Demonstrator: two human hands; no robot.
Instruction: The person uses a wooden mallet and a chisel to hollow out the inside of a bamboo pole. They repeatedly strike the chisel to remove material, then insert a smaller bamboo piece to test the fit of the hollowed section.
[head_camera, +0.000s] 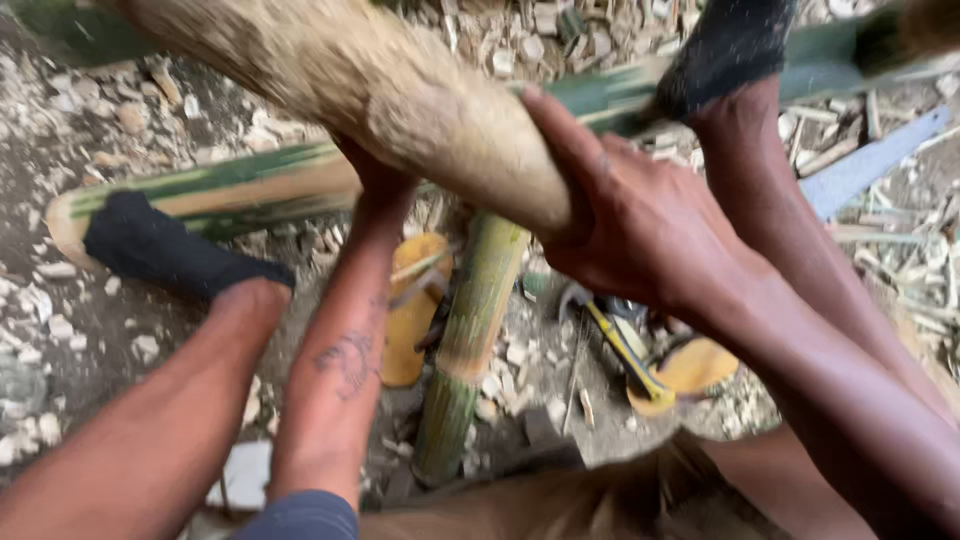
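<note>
Two hands (640, 220) gripping tan bamboo pole (400, 90)

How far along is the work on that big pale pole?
Much carving looks done: wood chips litter the ground and the thick pale pole looks stripped. In hand: the right hand and left hand grip it. Left: the green bamboo pieces below keep their skin.

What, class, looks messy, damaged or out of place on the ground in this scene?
Wood chips litter the whole ground. A yellow-handled tool lies loose among them under the right hand. The thick pole in both hands looks scraped bare and fibrous, unlike the green pole below. The left hand is mostly hidden.
</note>
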